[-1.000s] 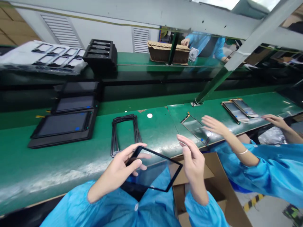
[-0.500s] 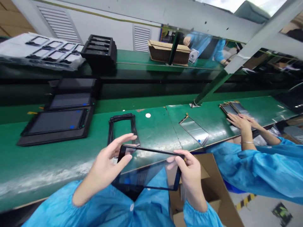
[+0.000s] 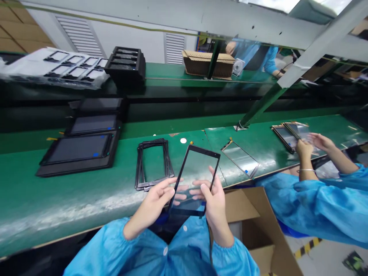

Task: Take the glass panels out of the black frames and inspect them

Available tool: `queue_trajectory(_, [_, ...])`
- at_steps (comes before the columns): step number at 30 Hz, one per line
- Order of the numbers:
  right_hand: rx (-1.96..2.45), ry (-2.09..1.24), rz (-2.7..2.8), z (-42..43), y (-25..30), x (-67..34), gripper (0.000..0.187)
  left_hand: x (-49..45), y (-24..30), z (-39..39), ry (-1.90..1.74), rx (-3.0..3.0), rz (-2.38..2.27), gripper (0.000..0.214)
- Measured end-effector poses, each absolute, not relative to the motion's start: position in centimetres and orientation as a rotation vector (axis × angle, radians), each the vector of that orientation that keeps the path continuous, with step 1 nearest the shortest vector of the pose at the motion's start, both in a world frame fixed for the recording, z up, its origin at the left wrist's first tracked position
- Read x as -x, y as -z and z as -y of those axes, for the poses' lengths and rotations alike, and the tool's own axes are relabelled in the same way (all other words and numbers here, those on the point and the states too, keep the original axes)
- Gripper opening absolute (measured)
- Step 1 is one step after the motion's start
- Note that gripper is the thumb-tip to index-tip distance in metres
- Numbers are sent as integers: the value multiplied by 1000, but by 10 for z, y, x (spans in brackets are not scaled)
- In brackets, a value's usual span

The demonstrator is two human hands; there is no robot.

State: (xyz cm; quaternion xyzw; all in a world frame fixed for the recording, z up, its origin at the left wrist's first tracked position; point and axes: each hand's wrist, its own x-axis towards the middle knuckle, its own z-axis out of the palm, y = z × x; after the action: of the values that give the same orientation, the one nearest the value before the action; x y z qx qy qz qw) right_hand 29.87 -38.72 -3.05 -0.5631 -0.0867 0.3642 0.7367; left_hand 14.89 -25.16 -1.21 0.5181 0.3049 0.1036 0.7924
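Both my hands hold a black-framed glass panel [image 3: 198,168] upright over the front edge of the green bench [image 3: 86,195]. My left hand [image 3: 156,199] grips its lower left edge, thumb on the frame. My right hand [image 3: 212,199] grips the lower right edge, fingers seen through the glass. Just left of the panel a small stack of black frames [image 3: 153,164] lies on the bench. Another glass panel [image 3: 240,158] lies flat to the right.
Three dark screens in a black tray [image 3: 82,147] lie at left. An open cardboard box [image 3: 258,226] stands by my right knee. A co-worker's hands [image 3: 310,143] handle stacked panels [image 3: 287,132] at right. Black trays [image 3: 125,63] and a cardboard stack [image 3: 208,63] sit behind.
The panel went from one-handed in my left hand to held by both hands, then turned from lying wide to standing upright. The co-worker's hands moved right to the stacked panels.
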Motion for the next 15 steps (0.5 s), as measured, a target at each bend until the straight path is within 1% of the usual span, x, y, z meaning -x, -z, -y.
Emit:
queue_trajectory(5, [1280, -832, 248, 387, 20, -296, 97, -137, 6, 240, -92, -1241, -589, 67])
queue_trajectory(9, [1273, -829, 243, 386, 15, -294, 98, -131, 4, 235, -46, -1252, -572, 64])
queue_trajectory(15, [1309, -727, 186, 382, 15, -290, 96, -127, 16, 239, -109, -1132, -440, 74])
